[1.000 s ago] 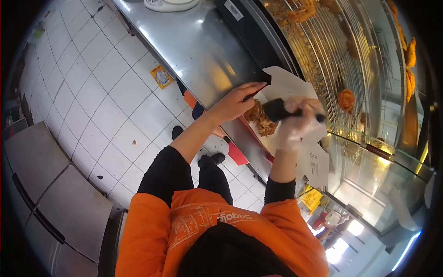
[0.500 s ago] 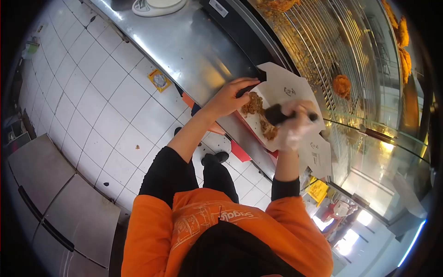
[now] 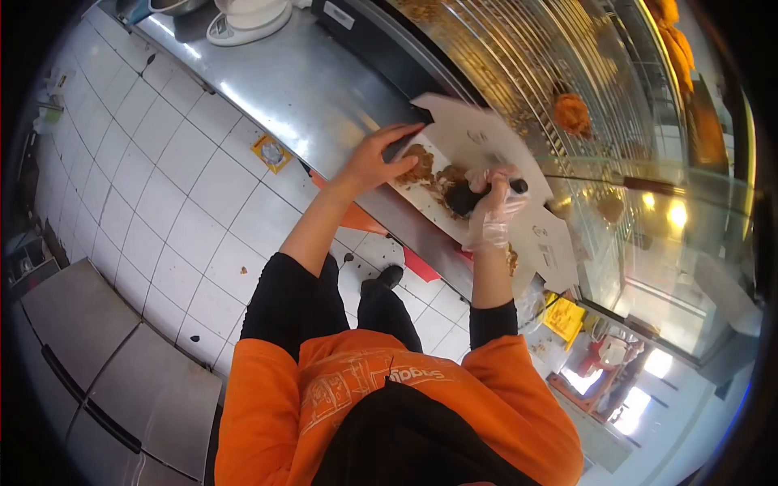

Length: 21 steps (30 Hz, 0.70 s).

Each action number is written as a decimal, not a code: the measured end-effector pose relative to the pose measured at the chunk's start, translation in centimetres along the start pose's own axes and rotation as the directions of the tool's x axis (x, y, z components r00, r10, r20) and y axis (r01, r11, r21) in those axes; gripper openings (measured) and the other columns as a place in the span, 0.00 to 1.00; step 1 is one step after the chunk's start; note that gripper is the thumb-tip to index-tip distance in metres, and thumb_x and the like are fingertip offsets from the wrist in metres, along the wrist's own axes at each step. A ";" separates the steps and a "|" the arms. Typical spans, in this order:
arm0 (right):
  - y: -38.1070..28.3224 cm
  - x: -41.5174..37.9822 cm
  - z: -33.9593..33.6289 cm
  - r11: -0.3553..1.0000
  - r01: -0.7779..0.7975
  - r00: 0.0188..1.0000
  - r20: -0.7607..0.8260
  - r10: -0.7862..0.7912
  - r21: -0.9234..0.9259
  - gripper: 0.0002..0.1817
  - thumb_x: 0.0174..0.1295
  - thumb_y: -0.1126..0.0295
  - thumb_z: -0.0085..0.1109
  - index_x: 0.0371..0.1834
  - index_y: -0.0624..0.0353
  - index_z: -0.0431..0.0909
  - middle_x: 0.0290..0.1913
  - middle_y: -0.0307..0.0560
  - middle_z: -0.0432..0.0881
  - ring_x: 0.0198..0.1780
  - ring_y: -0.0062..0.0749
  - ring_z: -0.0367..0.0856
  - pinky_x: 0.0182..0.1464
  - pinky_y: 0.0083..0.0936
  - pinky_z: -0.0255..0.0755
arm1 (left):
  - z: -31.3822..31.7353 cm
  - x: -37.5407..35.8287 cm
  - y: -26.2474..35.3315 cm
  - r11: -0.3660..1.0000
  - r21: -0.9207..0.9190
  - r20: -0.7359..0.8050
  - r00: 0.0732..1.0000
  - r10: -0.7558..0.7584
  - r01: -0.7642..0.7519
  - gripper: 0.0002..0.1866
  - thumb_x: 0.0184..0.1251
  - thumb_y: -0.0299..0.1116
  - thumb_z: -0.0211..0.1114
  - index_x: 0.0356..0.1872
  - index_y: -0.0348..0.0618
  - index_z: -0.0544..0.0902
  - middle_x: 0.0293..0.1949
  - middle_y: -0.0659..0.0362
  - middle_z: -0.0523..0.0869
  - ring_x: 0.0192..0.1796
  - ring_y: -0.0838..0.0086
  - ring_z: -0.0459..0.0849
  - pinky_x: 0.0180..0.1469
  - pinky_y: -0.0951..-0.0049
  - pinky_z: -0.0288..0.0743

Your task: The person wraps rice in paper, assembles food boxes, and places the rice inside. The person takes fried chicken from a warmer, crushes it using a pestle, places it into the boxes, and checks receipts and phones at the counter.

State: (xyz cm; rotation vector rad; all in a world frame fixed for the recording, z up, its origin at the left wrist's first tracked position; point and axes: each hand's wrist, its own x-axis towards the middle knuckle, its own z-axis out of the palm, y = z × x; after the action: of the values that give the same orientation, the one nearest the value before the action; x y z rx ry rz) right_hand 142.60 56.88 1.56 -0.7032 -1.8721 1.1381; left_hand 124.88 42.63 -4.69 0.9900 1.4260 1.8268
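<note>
An open cardboard box (image 3: pixel 519 154) lies on the steel counter, with browned fried food (image 3: pixel 418 164) inside it. My left hand (image 3: pixel 376 164), bare, rests at the box's upper left edge, fingers spread, its thumb by the food. In a clear plastic glove, my right hand (image 3: pixel 493 206) is closed round a black-handled tool (image 3: pixel 463 198), whose dark end reaches down to the food in the box. The exact form of the tool is hard to make out.
A white scale (image 3: pixel 247 23) and a metal bowl (image 3: pixel 176 6) stand at the counter's far end. Beyond the box is a glass display case with wire racks (image 3: pixel 519 61) and a fried piece (image 3: pixel 572 114). A yellow packet (image 3: pixel 271 153) lies on the tiled floor.
My right hand has moved the black tool left and lower over the food. The view has shifted, so the box and my left hand appear further left.
</note>
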 end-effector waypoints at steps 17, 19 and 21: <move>2.5 2.0 0.1 0.986 0.144 0.975 0.180 -0.127 -0.083 0.06 0.52 0.74 0.60 0.33 0.63 0.80 0.31 0.48 0.83 0.32 0.34 0.81 0.38 0.29 0.75 | 2.5 -0.4 2.1 0.926 -0.199 -0.014 0.944 -0.330 0.321 0.27 0.70 0.24 0.42 0.70 0.39 0.69 0.64 0.57 0.77 0.63 0.75 0.76 0.67 0.76 0.66; 0.5 2.0 -1.0 0.988 0.126 0.974 0.179 -0.140 0.089 0.03 0.55 0.75 0.58 0.31 0.62 0.77 0.28 0.45 0.79 0.30 0.31 0.77 0.36 0.27 0.72 | 3.0 -0.5 2.0 0.906 -0.297 -0.031 0.945 -0.325 0.302 0.29 0.68 0.21 0.39 0.71 0.40 0.68 0.63 0.56 0.78 0.62 0.76 0.77 0.67 0.77 0.65; -5.0 -0.2 -3.2 0.941 0.201 0.960 0.137 -0.245 0.272 0.04 0.62 0.75 0.53 0.29 0.61 0.72 0.22 0.40 0.71 0.25 0.26 0.69 0.30 0.23 0.66 | 2.8 -0.4 3.6 0.938 -0.220 -0.040 0.959 -0.281 0.266 0.30 0.66 0.19 0.39 0.71 0.38 0.67 0.64 0.53 0.77 0.65 0.71 0.75 0.70 0.74 0.63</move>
State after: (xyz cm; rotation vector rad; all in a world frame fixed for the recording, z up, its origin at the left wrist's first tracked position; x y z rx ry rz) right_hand 145.24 55.94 6.85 -0.2463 -1.8434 1.2912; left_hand 127.43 42.93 -0.87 0.5919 1.3025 1.7747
